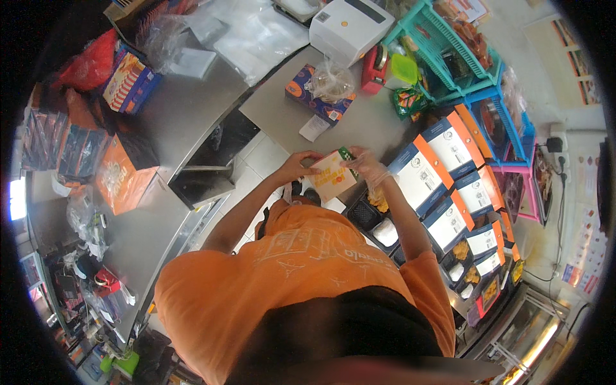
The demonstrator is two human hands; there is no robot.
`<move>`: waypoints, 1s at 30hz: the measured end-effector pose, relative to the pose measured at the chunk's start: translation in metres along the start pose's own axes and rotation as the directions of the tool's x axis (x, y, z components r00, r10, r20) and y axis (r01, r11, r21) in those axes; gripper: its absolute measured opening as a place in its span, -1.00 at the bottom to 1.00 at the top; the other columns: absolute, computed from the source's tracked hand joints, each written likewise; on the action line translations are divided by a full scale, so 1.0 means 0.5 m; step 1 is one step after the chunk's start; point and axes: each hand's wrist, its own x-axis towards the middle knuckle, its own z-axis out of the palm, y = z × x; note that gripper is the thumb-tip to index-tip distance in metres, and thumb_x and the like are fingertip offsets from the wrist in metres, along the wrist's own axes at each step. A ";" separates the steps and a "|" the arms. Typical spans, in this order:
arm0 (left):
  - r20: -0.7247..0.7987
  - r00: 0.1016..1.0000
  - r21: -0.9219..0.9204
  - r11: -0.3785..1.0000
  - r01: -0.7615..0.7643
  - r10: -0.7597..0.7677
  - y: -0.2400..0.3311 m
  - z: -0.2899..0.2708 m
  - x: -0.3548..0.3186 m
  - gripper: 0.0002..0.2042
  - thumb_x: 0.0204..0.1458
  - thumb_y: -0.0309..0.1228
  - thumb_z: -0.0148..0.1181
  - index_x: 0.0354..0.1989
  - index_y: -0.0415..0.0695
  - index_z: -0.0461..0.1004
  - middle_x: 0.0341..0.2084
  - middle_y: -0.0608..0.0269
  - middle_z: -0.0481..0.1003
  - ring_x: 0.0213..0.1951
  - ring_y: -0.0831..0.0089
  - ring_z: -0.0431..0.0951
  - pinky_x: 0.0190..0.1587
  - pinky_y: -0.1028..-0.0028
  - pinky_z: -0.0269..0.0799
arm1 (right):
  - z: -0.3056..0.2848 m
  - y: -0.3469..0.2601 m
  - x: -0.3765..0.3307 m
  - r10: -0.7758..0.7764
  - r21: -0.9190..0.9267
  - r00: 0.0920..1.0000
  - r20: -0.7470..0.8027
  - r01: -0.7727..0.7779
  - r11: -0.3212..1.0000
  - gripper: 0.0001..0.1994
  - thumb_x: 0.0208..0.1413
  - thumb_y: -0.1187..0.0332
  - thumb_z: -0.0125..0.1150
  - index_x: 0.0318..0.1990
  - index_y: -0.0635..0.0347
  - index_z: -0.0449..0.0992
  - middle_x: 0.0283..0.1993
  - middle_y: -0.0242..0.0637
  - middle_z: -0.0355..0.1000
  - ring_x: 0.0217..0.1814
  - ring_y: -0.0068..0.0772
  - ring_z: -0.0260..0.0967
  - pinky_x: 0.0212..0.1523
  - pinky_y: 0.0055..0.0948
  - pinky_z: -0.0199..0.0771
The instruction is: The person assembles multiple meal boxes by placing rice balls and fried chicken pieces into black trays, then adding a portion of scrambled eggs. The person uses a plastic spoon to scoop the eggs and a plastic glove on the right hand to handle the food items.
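Both my hands hold a small cream paper packet with orange print and a green corner, above the gap in front of my chest. My left hand, bare, grips its left edge between thumb and fingers. At the packet's upper right, my right hand pinches the green corner and wears a clear plastic glove. Just below that wrist is an open box with a black tray. Fried food and a white wrapped bundle lie in it.
Several open meal boxes with white lids line the counter on my right. Beyond stand teal baskets, a white printer and a purple box topped by a plastic bag. Another steel counter on my left bears an orange box.
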 end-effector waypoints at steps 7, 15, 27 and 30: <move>0.110 0.988 0.513 0.845 -0.153 0.112 0.047 0.002 0.054 -0.42 -0.34 -0.18 0.49 -0.07 -0.14 0.52 -0.17 0.07 0.53 -0.07 0.30 0.51 0.01 0.40 0.37 | -0.032 0.018 0.038 -0.132 -0.479 0.936 0.327 0.285 0.830 -0.61 -0.09 0.36 0.40 -0.12 0.36 0.48 -0.21 -0.16 0.51 -0.20 -0.39 0.39 -0.11 -0.38 0.38; 0.179 0.984 0.409 0.908 -0.094 0.021 0.066 0.029 0.074 -0.35 -0.36 -0.16 0.49 -0.02 -0.16 0.47 -0.15 0.06 0.53 -0.11 0.22 0.53 -0.04 0.33 0.41 | -0.033 0.016 0.053 -0.089 -0.504 0.957 0.275 0.223 0.834 -0.56 -0.10 0.16 0.39 -0.18 0.31 0.47 -0.31 -0.08 0.49 -0.29 -0.24 0.40 -0.21 -0.30 0.40; 0.051 0.998 0.459 0.888 0.019 -0.048 0.023 0.012 0.057 -0.33 -0.31 -0.12 0.48 -0.04 -0.24 0.37 -0.28 0.02 0.50 -0.22 0.25 0.52 -0.18 0.32 0.45 | 0.019 -0.124 0.051 -0.237 -0.785 0.896 -0.375 -0.171 0.595 -0.25 -0.18 0.03 0.41 0.20 0.06 0.30 0.05 0.01 0.36 0.10 0.02 0.33 0.06 -0.20 0.38; 0.036 0.990 0.268 0.956 0.120 -0.134 0.031 -0.006 0.023 -0.30 -0.25 -0.13 0.46 0.05 -0.20 0.31 -0.26 0.01 0.49 -0.23 0.27 0.50 -0.20 0.31 0.44 | -0.010 -0.241 0.101 -0.751 -0.798 0.548 -0.369 0.227 0.558 -0.26 -0.15 0.06 0.38 0.25 -0.06 0.27 0.11 -0.02 0.33 0.15 0.05 0.29 0.11 -0.12 0.34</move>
